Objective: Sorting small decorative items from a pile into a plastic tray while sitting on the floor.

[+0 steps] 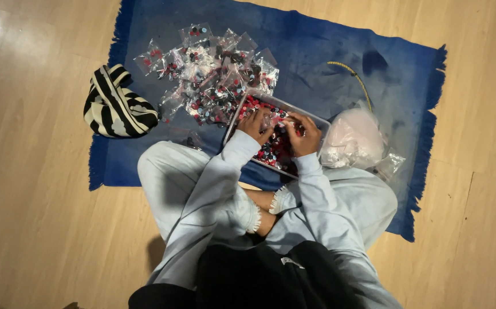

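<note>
One tray, clear plastic, rectangular, sits near the middle of the blue rug, tilted against the rug's edges, its near long side just ahead of the person's crossed legs. It's full of small round pieces, red, black and pale; too many and too small to count.

Both hands are in the tray. Left hand has fingers curled down into the pieces at the tray's left end. Right hand is likewise curled, just beside it, with a scrap of clear film between the two. What either hand actually grips can't be made out.

One heap of small clear bags, each holding a few pieces, lies toward the rug's far-left area, touching the tray's far corner; bags overlap, count unclear. One larger clear bag with pinkish contents sits right of the tray. One striped black-and-cream cloth bag straddles the rug's left edge. One yellow cord lies beyond the pink bag.

Open rug: the far-right stretch. Wooden floor surrounds it all.
</note>
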